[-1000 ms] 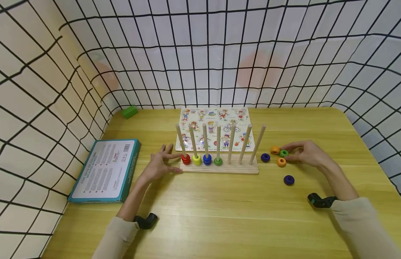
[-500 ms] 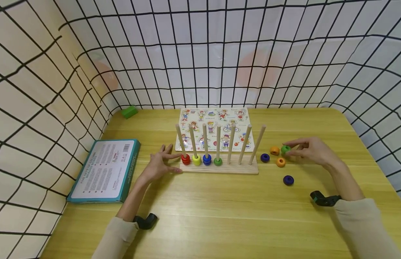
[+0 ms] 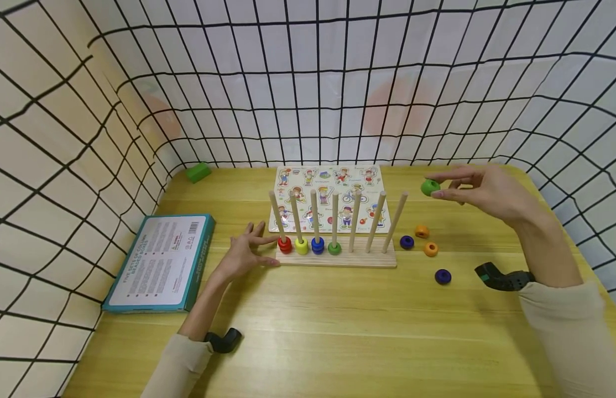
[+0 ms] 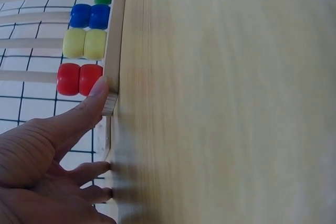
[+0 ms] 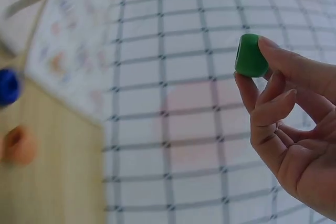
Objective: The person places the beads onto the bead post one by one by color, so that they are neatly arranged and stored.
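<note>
My right hand (image 3: pixel 497 193) pinches a green bead (image 3: pixel 430 187) between thumb and fingertips, raised above the table to the right of a wooden peg stand (image 3: pixel 363 260). The right wrist view shows the bead (image 5: pixel 251 56) tilted, its hole facing left. At the stand's left end, my left hand (image 3: pixel 244 251) grips the base between thumb and index finger, the other fingers spread. The left wrist view has the thumb (image 4: pixel 79 116) at the base's edge beside the red beads (image 4: pixel 79 80). Two red, two yellow, two blue and one green bead sit on four pegs; three pegs are bare.
Loose on the table right of the stand lie two orange beads (image 3: pixel 431 249) and two dark blue beads (image 3: pixel 443 277). A picture board (image 3: pixel 315 177) lies behind the stand. A box (image 3: pixel 161 260) is at left, a green block (image 3: pixel 198 172) at the back left. Black-lined netting surrounds the table.
My right hand has lifted the green bead from among the loose beads, up and away toward the back. The left hand stays at the stand's end.
</note>
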Available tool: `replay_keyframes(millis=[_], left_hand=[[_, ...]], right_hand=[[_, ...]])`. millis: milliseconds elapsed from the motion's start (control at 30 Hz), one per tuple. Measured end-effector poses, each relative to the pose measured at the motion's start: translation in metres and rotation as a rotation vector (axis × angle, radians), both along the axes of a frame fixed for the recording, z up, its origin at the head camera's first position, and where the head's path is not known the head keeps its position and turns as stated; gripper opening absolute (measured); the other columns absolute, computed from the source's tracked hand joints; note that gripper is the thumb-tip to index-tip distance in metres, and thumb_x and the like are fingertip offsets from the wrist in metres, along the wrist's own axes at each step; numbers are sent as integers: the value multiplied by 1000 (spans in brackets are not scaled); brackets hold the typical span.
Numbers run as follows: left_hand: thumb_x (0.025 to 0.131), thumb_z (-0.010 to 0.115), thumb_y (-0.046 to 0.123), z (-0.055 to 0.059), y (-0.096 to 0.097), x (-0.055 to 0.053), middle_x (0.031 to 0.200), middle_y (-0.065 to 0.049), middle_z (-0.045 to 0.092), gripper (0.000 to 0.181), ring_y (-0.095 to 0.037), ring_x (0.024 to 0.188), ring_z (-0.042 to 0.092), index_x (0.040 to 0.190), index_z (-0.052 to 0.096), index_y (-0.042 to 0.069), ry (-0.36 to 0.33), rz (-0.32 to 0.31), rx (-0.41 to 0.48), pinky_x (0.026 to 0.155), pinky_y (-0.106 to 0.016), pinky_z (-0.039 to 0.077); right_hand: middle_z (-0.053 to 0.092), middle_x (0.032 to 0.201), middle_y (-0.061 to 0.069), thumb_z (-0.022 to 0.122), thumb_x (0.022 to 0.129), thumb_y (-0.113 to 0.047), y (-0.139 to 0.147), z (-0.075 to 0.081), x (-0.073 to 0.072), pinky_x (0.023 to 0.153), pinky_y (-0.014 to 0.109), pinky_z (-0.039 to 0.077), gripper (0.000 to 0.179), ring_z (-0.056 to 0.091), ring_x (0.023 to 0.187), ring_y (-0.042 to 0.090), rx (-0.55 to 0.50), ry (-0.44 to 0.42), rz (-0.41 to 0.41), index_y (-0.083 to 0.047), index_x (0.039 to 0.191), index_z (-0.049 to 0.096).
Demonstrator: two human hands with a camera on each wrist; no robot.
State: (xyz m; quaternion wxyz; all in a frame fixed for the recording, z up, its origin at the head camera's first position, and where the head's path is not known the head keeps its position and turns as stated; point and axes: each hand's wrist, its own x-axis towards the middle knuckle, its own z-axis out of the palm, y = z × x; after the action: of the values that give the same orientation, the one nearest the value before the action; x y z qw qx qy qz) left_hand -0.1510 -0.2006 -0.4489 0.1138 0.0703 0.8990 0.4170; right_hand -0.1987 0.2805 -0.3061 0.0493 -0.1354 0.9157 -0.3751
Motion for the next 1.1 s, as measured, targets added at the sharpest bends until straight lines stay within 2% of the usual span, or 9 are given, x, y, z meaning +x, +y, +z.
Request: replay_keyframes(millis=[167, 300, 367, 433, 533, 600, 733, 900, 1100], left_hand=[[81, 88, 16, -1, 0, 0, 171, -20, 21, 60, -45, 161, -2, 137, 67, 11, 0, 5, -1, 116, -80, -16], [81, 88, 16, -2, 0, 0, 171, -19, 22, 60, -45, 161, -2, 137, 67, 12, 0, 5, -1, 117, -80, -16], [81, 88, 16, -2, 1, 0, 171, -19, 21, 61, -45, 161, -2, 137, 67, 12, 0, 3, 1, 117, -80, -16], [81, 88, 16, -1, 1, 0, 171, -20, 21, 61, -45, 161, -2, 137, 67, 12, 2, 0, 2, 116, -80, -16], [81, 89, 16, -1, 1, -1, 171, -20, 21, 61, -45, 161, -2, 137, 67, 11, 5, -4, 6, 116, -80, -17], [80, 89, 16, 0, 2, -1, 171, -21, 21, 61, -46, 161, -2, 137, 67, 11, 4, -6, 7, 116, -80, -17], [80, 89, 16, 1, 2, -1, 171, -20, 21, 61, -45, 161, -2, 137, 67, 11, -2, -4, 4, 116, -80, -17], [81, 88, 16, 1, 2, 0, 171, -20, 20, 61, -45, 161, -3, 138, 67, 11, -14, 4, 2, 117, -79, -17], [81, 88, 16, 0, 0, 0, 171, -20, 20, 61, -45, 161, -3, 138, 67, 11, -16, 8, 4, 117, -79, -17]], right_hand=[[67, 116, -10, 75, 96, -17, -32, 38, -4, 62, 27, 42, 36, 58, 82, 15, -29, 67, 111, -15, 132, 72], [65, 132, -1, 76, 96, -22, -60, 63, -5, 68, 25, 44, 36, 58, 92, 16, 12, 77, 165, -22, 132, 73], [64, 138, 4, 77, 95, -23, -75, 72, -4, 79, 25, 47, 35, 58, 111, 16, 18, 69, 197, -22, 130, 74], [67, 133, 8, 78, 94, -19, -90, 77, -4, 84, 27, 49, 33, 56, 117, 20, 7, 58, 248, -21, 127, 76], [68, 126, 7, 79, 92, -13, -109, 80, -3, 95, 30, 55, 31, 56, 127, 23, -15, 44, 349, -17, 123, 77], [69, 119, 5, 79, 92, -10, -120, 80, -4, 88, 29, 58, 30, 60, 111, 23, -24, 35, 414, -16, 121, 78], [70, 113, 5, 78, 92, -9, -136, 76, -6, 80, 28, 57, 30, 60, 94, 21, -15, 23, 501, -15, 121, 78], [71, 108, 6, 79, 91, -11, -149, 71, -5, 78, 29, 57, 30, 60, 91, 20, 31, 25, 532, -14, 121, 78], [72, 113, 7, 79, 91, -12, -154, 70, -5, 85, 34, 59, 29, 60, 89, 20, 47, 16, 533, -15, 120, 78]])
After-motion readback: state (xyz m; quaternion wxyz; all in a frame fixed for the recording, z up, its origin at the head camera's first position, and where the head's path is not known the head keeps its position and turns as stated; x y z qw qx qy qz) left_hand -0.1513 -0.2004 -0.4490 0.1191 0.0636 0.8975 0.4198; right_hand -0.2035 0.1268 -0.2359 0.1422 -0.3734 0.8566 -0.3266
